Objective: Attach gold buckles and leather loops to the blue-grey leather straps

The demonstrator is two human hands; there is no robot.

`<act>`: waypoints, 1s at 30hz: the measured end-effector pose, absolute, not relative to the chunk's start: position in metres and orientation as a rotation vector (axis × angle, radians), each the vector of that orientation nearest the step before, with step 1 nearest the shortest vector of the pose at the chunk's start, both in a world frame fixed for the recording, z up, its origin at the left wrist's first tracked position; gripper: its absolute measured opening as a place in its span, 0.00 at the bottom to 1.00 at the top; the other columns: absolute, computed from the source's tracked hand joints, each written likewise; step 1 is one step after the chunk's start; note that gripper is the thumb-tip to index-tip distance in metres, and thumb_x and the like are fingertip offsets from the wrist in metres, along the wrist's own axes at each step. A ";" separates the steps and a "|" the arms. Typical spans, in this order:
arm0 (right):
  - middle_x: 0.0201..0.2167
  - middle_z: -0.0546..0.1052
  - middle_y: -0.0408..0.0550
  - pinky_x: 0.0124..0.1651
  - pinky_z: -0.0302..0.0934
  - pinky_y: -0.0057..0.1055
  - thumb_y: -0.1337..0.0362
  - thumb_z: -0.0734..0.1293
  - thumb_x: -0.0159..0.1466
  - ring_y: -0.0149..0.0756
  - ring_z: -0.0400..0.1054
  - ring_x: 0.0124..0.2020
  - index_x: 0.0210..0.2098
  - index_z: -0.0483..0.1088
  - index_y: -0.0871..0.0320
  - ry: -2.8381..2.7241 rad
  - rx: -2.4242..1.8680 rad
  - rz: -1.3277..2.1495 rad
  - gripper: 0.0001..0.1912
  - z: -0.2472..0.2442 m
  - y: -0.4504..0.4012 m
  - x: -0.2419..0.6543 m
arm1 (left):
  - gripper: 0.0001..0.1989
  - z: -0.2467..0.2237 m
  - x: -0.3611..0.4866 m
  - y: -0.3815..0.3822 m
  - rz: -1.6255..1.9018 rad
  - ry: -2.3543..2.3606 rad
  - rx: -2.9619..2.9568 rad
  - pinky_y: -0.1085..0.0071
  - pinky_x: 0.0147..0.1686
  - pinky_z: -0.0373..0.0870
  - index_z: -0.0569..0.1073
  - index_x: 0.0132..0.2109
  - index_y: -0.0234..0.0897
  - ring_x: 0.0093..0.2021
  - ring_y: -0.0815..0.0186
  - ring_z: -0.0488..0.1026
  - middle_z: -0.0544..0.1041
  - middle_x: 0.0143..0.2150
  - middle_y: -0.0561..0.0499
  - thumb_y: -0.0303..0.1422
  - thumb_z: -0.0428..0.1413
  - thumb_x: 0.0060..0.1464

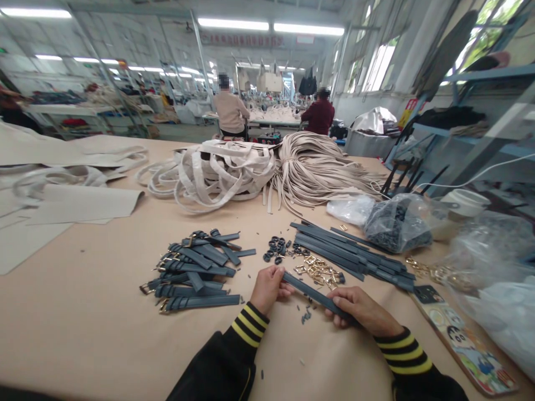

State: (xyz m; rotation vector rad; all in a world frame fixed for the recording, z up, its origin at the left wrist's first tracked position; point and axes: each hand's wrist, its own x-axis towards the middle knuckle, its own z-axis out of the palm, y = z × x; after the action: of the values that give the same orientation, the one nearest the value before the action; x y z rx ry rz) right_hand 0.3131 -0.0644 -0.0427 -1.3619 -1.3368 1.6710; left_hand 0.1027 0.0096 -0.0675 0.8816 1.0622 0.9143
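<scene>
A dark blue-grey strap [309, 291] stretches between my two hands above the table. My left hand [270, 287] pinches its far end, and my right hand [355, 308] is closed around its near end. Just beyond lie gold buckles [321, 271] in a loose pile, with small dark strap loops [276, 248] behind them. More flat straps [330, 248] are stacked to the right of the buckles. Left of my left hand, a heap of straps fitted with buckles [196, 267] rests on the table. Tiny dark scraps [306, 317] are scattered beneath the held strap.
Bundled beige straps [225, 172] and long beige strips [317, 167] lie across the table's far side. Beige sheets [83, 203] cover the left. At right are a plastic bag of dark pieces [397, 223] and a phone in a cartoon case [463, 340]. Two people sit farther back.
</scene>
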 end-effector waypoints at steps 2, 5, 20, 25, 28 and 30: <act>0.28 0.75 0.49 0.25 0.61 0.24 0.50 0.61 0.58 0.28 0.68 0.22 0.35 0.69 0.64 -1.278 -1.337 1.695 0.21 -0.042 -0.065 0.314 | 0.11 -0.065 0.103 0.009 0.925 1.067 0.876 0.83 0.13 0.66 0.64 0.29 0.31 0.16 0.72 0.71 0.72 0.17 0.51 0.37 0.53 0.49; 0.27 0.76 0.50 0.23 0.62 0.24 0.48 0.60 0.57 0.28 0.68 0.20 0.36 0.69 0.63 -1.178 -1.343 1.691 0.23 -0.042 -0.066 0.317 | 0.10 -0.061 0.103 0.008 0.946 1.061 0.860 0.83 0.14 0.67 0.64 0.29 0.31 0.16 0.72 0.71 0.71 0.17 0.53 0.36 0.53 0.49; 0.19 0.65 0.36 0.19 0.54 0.19 0.59 0.70 0.49 0.21 0.58 0.17 0.27 0.62 0.58 -0.617 -1.133 1.236 0.14 -0.047 -0.053 0.327 | 0.14 -0.053 0.109 -0.006 0.682 0.787 1.061 0.81 0.16 0.65 0.59 0.30 0.34 0.19 0.71 0.72 0.76 0.23 0.48 0.39 0.56 0.46; 0.23 0.70 0.40 0.24 0.59 0.21 0.56 0.69 0.51 0.25 0.65 0.22 0.28 0.64 0.59 -0.757 -1.093 1.487 0.14 -0.048 -0.053 0.305 | 0.13 -0.053 0.125 -0.036 0.149 0.509 1.169 0.81 0.15 0.63 0.62 0.29 0.33 0.17 0.72 0.71 0.75 0.21 0.50 0.39 0.55 0.48; 0.21 0.71 0.41 0.18 0.55 0.19 0.54 0.67 0.53 0.25 0.64 0.18 0.26 0.64 0.61 -0.961 -1.172 1.681 0.15 -0.051 -0.056 0.293 | 0.16 -0.054 0.127 -0.032 0.261 0.625 1.221 0.82 0.13 0.61 0.63 0.28 0.32 0.15 0.74 0.68 0.73 0.19 0.51 0.42 0.49 0.51; 0.21 0.72 0.42 0.17 0.54 0.19 0.55 0.66 0.53 0.25 0.65 0.17 0.27 0.64 0.62 -1.033 -1.205 1.724 0.15 -0.052 -0.057 0.290 | 0.17 -0.054 0.125 -0.022 0.471 0.789 1.215 0.83 0.11 0.58 0.62 0.29 0.33 0.12 0.75 0.66 0.71 0.17 0.53 0.44 0.47 0.52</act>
State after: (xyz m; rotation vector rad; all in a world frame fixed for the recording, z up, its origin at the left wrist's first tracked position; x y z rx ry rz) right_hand 0.2899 -0.0572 -0.0515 -1.2049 -1.0325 1.7240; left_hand 0.1246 -0.0217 -0.0539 1.2148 0.7894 0.4709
